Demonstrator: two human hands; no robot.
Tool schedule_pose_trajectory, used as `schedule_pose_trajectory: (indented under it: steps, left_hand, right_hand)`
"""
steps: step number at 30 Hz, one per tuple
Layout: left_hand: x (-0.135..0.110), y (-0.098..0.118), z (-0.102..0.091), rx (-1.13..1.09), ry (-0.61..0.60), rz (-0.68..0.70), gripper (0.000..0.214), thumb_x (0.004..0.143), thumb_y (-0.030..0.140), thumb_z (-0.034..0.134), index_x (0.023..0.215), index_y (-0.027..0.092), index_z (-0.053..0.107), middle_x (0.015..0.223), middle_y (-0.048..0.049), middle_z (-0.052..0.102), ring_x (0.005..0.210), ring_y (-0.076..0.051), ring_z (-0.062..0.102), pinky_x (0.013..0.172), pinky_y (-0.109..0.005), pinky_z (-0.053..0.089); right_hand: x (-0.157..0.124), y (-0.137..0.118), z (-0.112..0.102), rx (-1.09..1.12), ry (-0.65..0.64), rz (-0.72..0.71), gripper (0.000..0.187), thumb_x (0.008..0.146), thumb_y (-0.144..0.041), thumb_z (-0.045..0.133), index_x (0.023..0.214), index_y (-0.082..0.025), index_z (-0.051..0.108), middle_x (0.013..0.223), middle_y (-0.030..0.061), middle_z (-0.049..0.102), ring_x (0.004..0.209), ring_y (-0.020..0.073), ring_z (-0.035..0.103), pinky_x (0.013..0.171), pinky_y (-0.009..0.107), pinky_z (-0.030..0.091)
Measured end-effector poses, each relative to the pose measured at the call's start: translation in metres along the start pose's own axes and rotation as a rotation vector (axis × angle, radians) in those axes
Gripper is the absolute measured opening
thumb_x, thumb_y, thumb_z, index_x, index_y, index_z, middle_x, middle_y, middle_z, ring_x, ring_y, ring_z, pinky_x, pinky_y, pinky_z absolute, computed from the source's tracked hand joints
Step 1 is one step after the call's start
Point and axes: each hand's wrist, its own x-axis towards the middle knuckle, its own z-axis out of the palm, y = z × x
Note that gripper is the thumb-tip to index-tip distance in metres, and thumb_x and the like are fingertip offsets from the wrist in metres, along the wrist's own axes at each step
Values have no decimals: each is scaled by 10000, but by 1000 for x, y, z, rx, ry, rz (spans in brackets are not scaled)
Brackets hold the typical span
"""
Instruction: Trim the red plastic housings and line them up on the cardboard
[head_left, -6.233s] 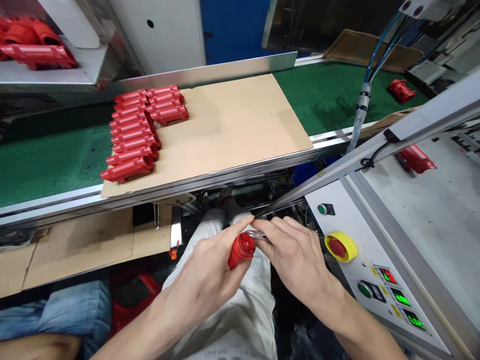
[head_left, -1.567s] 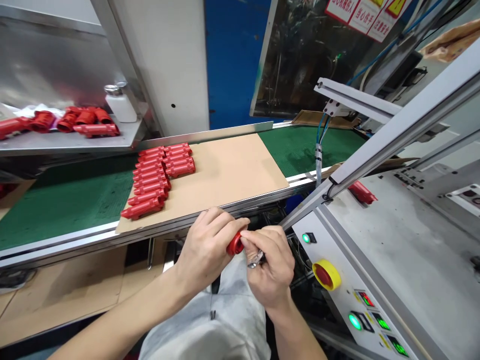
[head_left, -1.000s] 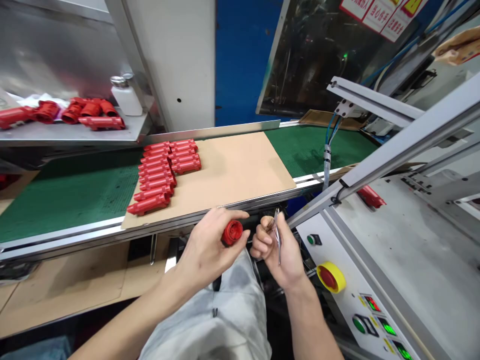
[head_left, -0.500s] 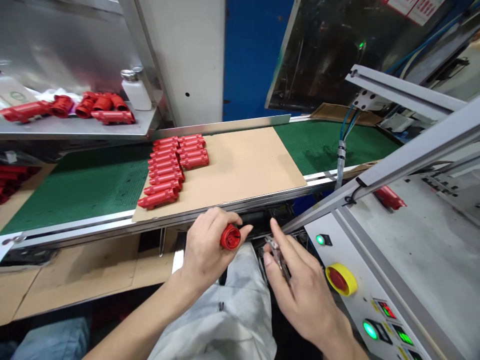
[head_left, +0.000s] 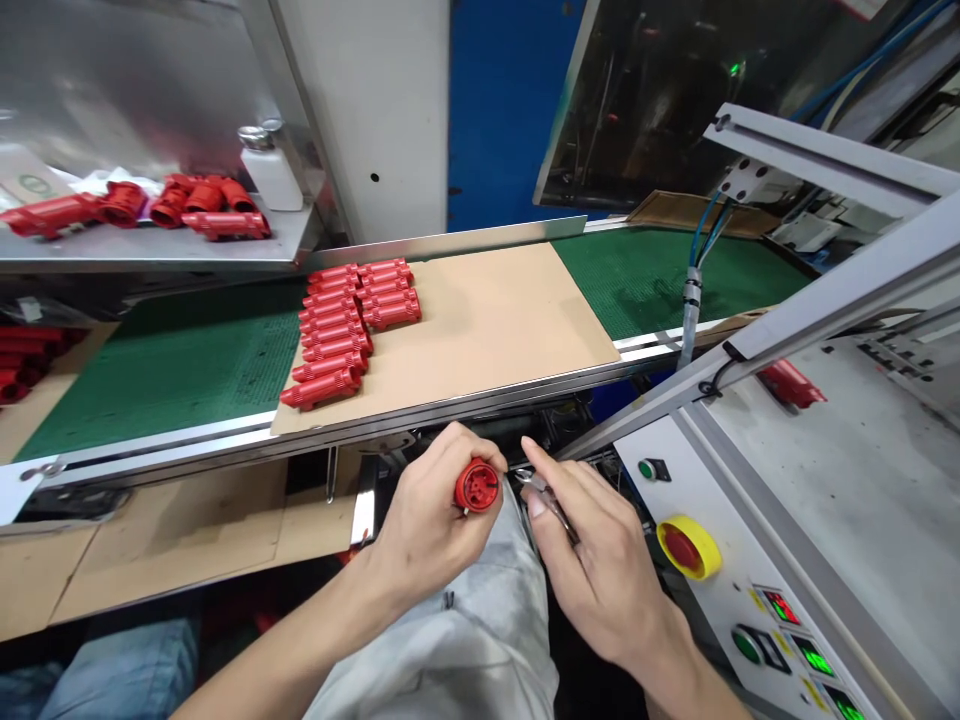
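Observation:
My left hand (head_left: 427, 515) is wrapped round a red plastic tube-shaped part (head_left: 477, 486), its round open end facing up at me. My right hand (head_left: 592, 550) pinches a pair of metal tweezers (head_left: 546, 496), whose tip points at the red part's end, just to its right. Both hands hover over my lap, below the conveyor's front rail. Rows of the same red parts (head_left: 345, 315) lie on a brown cardboard sheet (head_left: 487, 320) on the green belt (head_left: 172, 360).
More red parts (head_left: 187, 205) and a white bottle (head_left: 266, 170) sit on a steel shelf at left. A control panel with a yellow-ringed red stop button (head_left: 688, 547) and green lights stands at right. One red part (head_left: 789, 383) lies on the grey machine table.
My right hand has brought the tweezers back in toward the red part's end after drawing away a second ago. The left hand has tilted the part's open end more toward me.

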Motion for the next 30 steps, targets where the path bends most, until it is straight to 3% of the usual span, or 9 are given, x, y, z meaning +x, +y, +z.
schedule_pose_trajectory:
  steps: [4, 6, 7, 10, 14, 20, 26, 30]
  left_hand:
    - [2, -4, 1, -747, -92, -381, 234, 926, 253, 697, 1101, 268, 544, 915, -15, 550, 816, -188, 627, 681, -340, 553]
    - [3, -12, 0, -1046, -93, -515, 296, 895, 289, 678, 1141, 272, 516, 999, -57, 573, 998, -260, 699, 769, -420, 630]
    - [3, -17, 0, -1106, -70, -537, 309, 877, 279, 675, 1139, 274, 511, 1082, -83, 596, 1138, -298, 700, 846, -467, 649]
    - [-2, -31, 2, -1106, 1, -493, 351, 844, 223, 699, 1095, 296, 465, 1416, -102, 581, 1506, -342, 529, 1062, -558, 615]
    - [-13, -41, 11, -1058, -17, -394, 350, 906, 222, 711, 1043, 306, 400, 1643, -49, 495, 1653, -317, 340, 1253, -669, 455]
    - [-21, -38, 18, -1076, -43, -222, 342, 996, 143, 699, 918, 261, 387, 1642, -24, 503, 1619, -381, 397, 1130, -734, 566]
    - [-27, -32, 22, -679, 6, 39, 330, 1047, 53, 576, 808, 211, 412, 1494, -27, 501, 1639, -370, 357, 1188, -722, 540]
    - [-33, -29, 28, -563, 35, 147, 346, 1021, -62, 501, 804, 205, 467, 1450, -25, 491, 1630, -345, 376, 1229, -715, 511]
  right_hand:
    - [5, 23, 1, 680, -123, 337, 462, 1030, -323, 553, 1484, -308, 635, 969, 16, 579, 811, 159, 571, 743, 319, 529]
    - [4, 34, 3, 807, -172, 403, 579, 962, -289, 609, 1540, -318, 573, 1019, 14, 532, 829, 149, 553, 718, 295, 528]
    - [3, 37, 4, 750, -183, 388, 648, 938, -262, 629, 1575, -328, 533, 1056, 20, 530, 864, 154, 561, 739, 298, 542]
    - [-4, 39, 6, 341, -141, 220, 687, 945, -210, 624, 1609, -334, 497, 1066, 30, 587, 897, 171, 603, 821, 341, 577]
    - [-8, 33, 4, -4, 2, -5, 609, 994, -177, 578, 1590, -293, 540, 1097, 66, 670, 980, 205, 671, 895, 382, 597]
    - [-3, 32, -1, -88, 89, -138, 585, 977, -136, 643, 1543, -276, 594, 1142, 78, 716, 1015, 209, 702, 916, 381, 616]
    - [-9, 22, -1, -122, 96, -180, 574, 949, -110, 686, 1503, -242, 618, 1092, 80, 749, 976, 227, 717, 889, 412, 631]
    - [-12, 14, -3, -157, 69, -177, 545, 948, -113, 682, 1481, -216, 628, 1090, 86, 755, 964, 230, 714, 866, 410, 632]
